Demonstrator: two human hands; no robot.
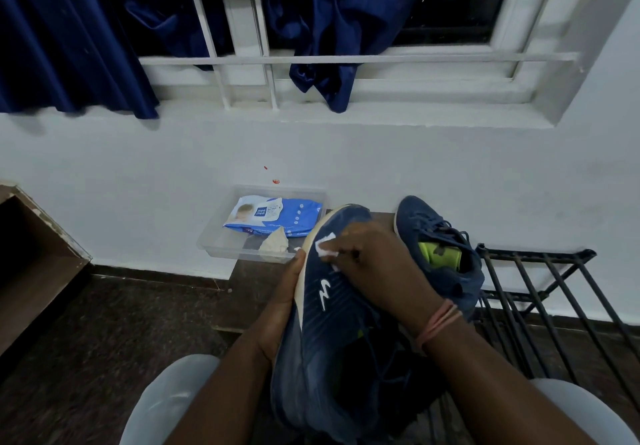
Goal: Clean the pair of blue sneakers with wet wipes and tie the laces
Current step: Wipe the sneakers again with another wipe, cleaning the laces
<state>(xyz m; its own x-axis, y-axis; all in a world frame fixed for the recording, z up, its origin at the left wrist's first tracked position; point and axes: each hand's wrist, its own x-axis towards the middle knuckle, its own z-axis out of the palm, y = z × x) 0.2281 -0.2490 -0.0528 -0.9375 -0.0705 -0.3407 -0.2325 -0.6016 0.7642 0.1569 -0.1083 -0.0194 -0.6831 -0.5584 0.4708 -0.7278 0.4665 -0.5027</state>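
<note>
The left hand (282,301) grips the sole edge of a blue sneaker (332,323) held on its side, toe pointing away. The right hand (377,261) pinches a white wet wipe (325,245) against the upper, at its fingertips. Beyond the fingers, a wipes pack (273,216) lies in a clear tray (221,249); the second sneaker (436,247) stands just right of the knuckles.

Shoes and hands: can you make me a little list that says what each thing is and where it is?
held sneaker: blue, tipped on its side, sole edge toward the left hand
left hand: grips the sole side
right hand: presses a white wet wipe on the sneaker's side
other sneaker: stands behind, green lining showing, laces loose
wipes pack: blue, lying in a clear tray
used wipe: crumpled in the tray
metal rack: black, at the right
</note>
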